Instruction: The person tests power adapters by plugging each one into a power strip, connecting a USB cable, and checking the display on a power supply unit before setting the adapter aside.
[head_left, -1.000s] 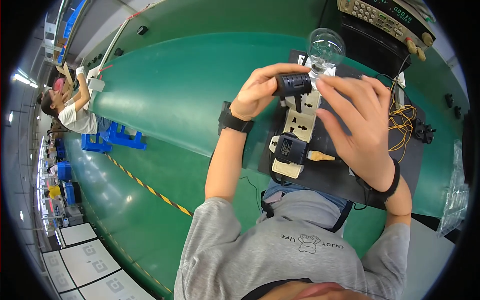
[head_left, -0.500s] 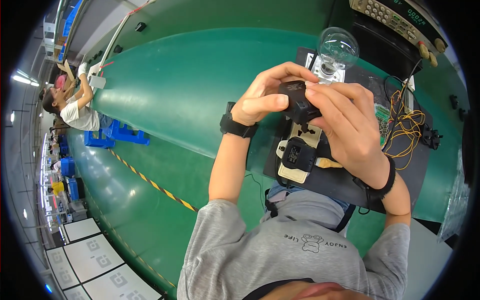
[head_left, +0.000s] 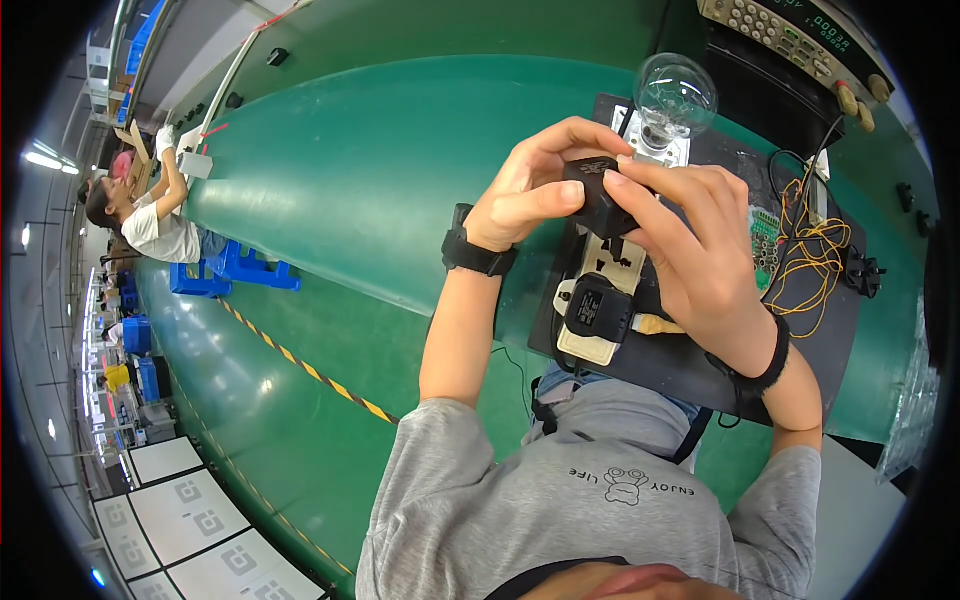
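Above the bench, both of my hands hold a small black power adapter (head_left: 604, 208), with what looks like a dark prong pointing down from it. My left hand (head_left: 525, 195) pinches its left side between thumb and fingers. From the right, my right hand (head_left: 708, 250) presses its fingertips on the top and right side; part of that hand's thumb is hidden. Directly beneath lies a cream power strip (head_left: 590, 350) carrying a second black adapter (head_left: 598, 308). A clear glass bulb (head_left: 676, 95) stands on a white base just beyond my fingers.
A brush with pale bristles (head_left: 655, 325) lies by the strip. Yellow wires (head_left: 815, 270) tangle beside a green circuit board (head_left: 765, 240) on the dark mat (head_left: 640, 365). A bench meter (head_left: 790, 45) sits at the far right. Another person (head_left: 150, 215) works at the far left.
The held adapter has turned and tilted slightly between my hands, and my right fingers have shifted a little on it. The digits on the meter's display have changed.
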